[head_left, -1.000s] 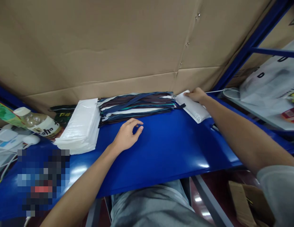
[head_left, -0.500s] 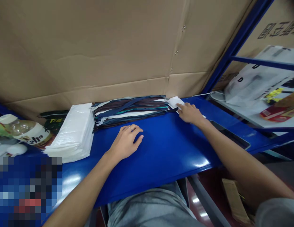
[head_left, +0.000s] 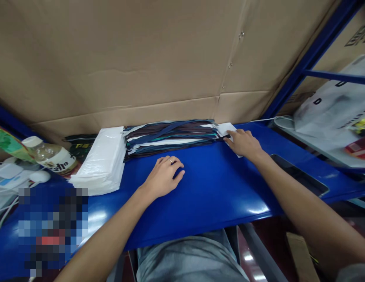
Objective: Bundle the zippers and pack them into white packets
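Note:
My left hand rests on the blue tabletop, its fingers slightly curled and apart, with a ring on one finger and nothing held. Just behind it lies a long bundle of dark, teal and white fabric strips. My right hand is at the bundle's right end, over a white paper piece. Its thumb and fingertips close on the dark end of a strip. To the left of the bundle sits a thick stack of white packets.
A drink bottle and white gadgets with cables stand at the left. A dark tray-like object lies at the right, near a blue rack post. Cardboard rises behind the table. A plastic bag is on the right shelf.
The view has turned left, so everything sits further right in it. My right thumb now closes on the dark strip end; my left hand stays in place on the table.

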`<state>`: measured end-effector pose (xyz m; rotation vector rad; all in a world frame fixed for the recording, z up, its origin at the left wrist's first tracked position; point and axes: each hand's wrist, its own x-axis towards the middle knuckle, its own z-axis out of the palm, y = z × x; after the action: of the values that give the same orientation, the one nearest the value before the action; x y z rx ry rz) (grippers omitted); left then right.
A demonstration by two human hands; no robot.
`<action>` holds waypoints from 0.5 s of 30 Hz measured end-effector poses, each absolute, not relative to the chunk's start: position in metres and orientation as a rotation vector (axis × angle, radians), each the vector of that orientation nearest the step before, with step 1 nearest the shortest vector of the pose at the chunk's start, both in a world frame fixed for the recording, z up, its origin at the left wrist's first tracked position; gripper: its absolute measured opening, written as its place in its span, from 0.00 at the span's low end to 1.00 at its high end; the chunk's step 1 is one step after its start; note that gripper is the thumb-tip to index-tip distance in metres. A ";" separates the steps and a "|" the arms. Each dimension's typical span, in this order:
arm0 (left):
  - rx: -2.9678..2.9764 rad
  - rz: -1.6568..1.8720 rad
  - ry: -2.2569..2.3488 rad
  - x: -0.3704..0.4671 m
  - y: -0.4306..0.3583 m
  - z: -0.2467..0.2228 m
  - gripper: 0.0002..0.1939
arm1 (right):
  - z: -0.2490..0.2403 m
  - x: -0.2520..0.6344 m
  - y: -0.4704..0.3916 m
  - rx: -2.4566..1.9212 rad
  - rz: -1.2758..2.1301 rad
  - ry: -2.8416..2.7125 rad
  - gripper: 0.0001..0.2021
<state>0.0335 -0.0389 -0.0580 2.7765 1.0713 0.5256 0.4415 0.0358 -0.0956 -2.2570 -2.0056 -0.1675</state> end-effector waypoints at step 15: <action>2.625 0.470 2.283 -0.038 0.030 -0.025 0.25 | -0.054 0.383 0.004 -1.686 -0.313 -1.911 0.27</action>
<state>-0.0378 0.0299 -0.0252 2.6250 2.2828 0.4699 0.3831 0.0036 -0.0539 -1.6858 -1.9106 -0.3134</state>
